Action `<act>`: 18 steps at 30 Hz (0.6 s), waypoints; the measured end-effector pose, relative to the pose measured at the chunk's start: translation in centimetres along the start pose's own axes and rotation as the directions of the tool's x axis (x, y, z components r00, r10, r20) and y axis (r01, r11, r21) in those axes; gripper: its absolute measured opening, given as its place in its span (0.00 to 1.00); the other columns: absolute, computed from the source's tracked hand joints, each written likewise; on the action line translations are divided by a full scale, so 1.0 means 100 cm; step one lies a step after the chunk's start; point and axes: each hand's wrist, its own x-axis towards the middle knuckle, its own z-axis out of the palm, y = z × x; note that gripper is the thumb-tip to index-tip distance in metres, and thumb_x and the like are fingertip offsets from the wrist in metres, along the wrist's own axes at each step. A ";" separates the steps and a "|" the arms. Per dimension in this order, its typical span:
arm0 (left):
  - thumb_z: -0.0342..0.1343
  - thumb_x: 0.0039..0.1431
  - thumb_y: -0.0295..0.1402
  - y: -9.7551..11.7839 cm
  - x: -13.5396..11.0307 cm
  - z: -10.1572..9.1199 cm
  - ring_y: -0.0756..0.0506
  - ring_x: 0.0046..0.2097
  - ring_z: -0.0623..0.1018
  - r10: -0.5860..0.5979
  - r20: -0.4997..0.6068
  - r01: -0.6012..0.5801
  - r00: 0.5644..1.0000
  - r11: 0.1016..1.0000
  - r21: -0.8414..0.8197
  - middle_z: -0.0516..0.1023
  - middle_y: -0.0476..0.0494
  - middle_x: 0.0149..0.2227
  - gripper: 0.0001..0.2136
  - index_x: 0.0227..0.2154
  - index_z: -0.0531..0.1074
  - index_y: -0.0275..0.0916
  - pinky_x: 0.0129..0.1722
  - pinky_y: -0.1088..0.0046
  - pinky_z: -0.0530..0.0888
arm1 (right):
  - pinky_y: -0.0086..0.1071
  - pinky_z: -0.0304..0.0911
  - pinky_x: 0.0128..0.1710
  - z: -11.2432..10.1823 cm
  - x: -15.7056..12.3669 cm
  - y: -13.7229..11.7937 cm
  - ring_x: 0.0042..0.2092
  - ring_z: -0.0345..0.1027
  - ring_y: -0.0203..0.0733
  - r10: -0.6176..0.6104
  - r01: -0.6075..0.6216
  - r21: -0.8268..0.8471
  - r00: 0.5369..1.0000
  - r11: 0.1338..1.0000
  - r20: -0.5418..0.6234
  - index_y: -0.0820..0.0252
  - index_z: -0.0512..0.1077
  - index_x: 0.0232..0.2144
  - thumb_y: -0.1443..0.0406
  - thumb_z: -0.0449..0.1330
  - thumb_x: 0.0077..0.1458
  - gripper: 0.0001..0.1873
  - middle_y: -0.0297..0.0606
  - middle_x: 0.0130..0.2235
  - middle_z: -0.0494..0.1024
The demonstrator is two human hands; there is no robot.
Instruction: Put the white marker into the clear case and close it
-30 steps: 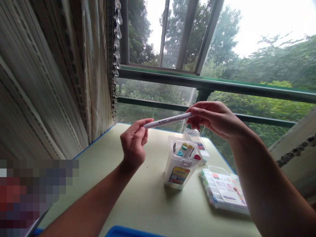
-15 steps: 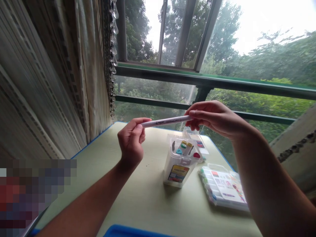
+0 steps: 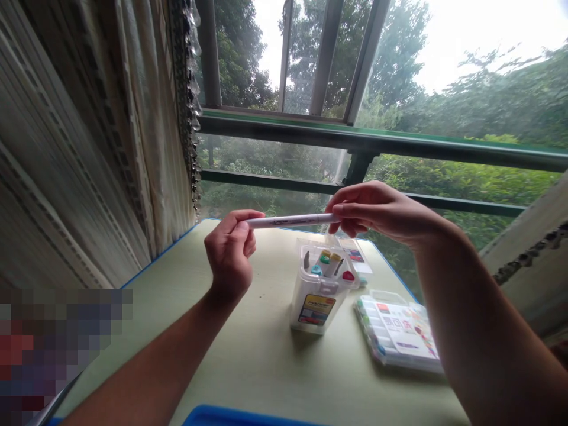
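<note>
I hold a white marker pen (image 3: 290, 220) level in the air, above a pale table (image 3: 248, 361). My left hand (image 3: 231, 254) pinches its left end between thumb and fingertips. My right hand (image 3: 377, 211) grips its right end. Below the pen stands an open clear plastic marker box (image 3: 317, 296) with several coloured marker caps sticking up inside and its lid hinged back.
A flat clear case of colour sticks (image 3: 399, 331) lies on the table to the right of the box. A striped curtain (image 3: 89, 148) hangs at the left. A window with a green rail (image 3: 399, 142) is beyond. A blue object (image 3: 231, 416) shows at the near edge.
Both hands and the pen have shifted slightly left and the pen has levelled out. The view has tilted a little. The grip on each end is the same.
</note>
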 end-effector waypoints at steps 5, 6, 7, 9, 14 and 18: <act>0.52 0.62 0.31 -0.001 -0.001 0.000 0.53 0.19 0.58 0.006 0.004 -0.006 1.000 1.000 0.009 0.61 0.54 0.18 0.10 0.35 0.79 0.35 0.18 0.76 0.54 | 0.29 0.57 0.22 -0.001 0.000 0.000 0.26 0.68 0.34 -0.007 0.007 0.005 1.000 1.000 0.002 0.62 0.81 0.35 0.56 0.69 0.57 0.14 0.41 0.30 0.83; 0.52 0.62 0.31 -0.001 -0.001 0.000 0.53 0.19 0.58 0.009 0.006 -0.009 1.000 1.000 0.012 0.61 0.54 0.18 0.10 0.35 0.79 0.35 0.18 0.76 0.54 | 0.29 0.57 0.22 -0.001 0.000 0.000 0.26 0.68 0.34 -0.006 0.006 0.008 1.000 1.000 0.000 0.62 0.81 0.35 0.56 0.69 0.57 0.14 0.40 0.30 0.83; 0.52 0.62 0.31 -0.001 -0.001 0.000 0.53 0.19 0.58 0.011 0.008 -0.011 1.000 1.000 0.016 0.61 0.54 0.18 0.10 0.35 0.79 0.35 0.18 0.76 0.54 | 0.29 0.57 0.22 -0.001 0.000 0.001 0.26 0.68 0.34 -0.005 0.005 0.010 1.000 1.000 -0.003 0.62 0.81 0.35 0.56 0.69 0.58 0.13 0.40 0.30 0.83; 0.52 0.62 0.31 -0.001 -0.001 -0.001 0.53 0.19 0.58 0.012 0.010 -0.012 1.000 1.000 0.027 0.61 0.54 0.18 0.10 0.35 0.79 0.35 0.18 0.76 0.54 | 0.29 0.57 0.22 -0.001 0.000 0.001 0.26 0.69 0.35 -0.005 0.005 0.010 1.000 1.000 -0.010 0.61 0.81 0.35 0.56 0.69 0.58 0.13 0.40 0.30 0.83; 0.52 0.63 0.32 -0.002 -0.001 0.000 0.52 0.19 0.58 0.000 0.009 -0.001 1.000 0.999 0.046 0.61 0.54 0.18 0.10 0.36 0.78 0.36 0.18 0.76 0.54 | 0.29 0.57 0.21 0.000 0.001 0.002 0.26 0.68 0.35 -0.005 0.006 0.013 0.999 1.000 -0.049 0.60 0.82 0.35 0.55 0.70 0.56 0.14 0.40 0.30 0.83; 0.51 0.63 0.33 -0.002 -0.001 0.000 0.52 0.19 0.57 -0.005 0.009 0.005 1.000 0.999 0.038 0.60 0.54 0.18 0.10 0.35 0.78 0.36 0.18 0.76 0.54 | 0.29 0.56 0.21 0.000 0.001 0.002 0.25 0.68 0.35 -0.015 0.018 0.032 0.997 0.999 -0.081 0.60 0.82 0.34 0.54 0.72 0.54 0.15 0.39 0.29 0.82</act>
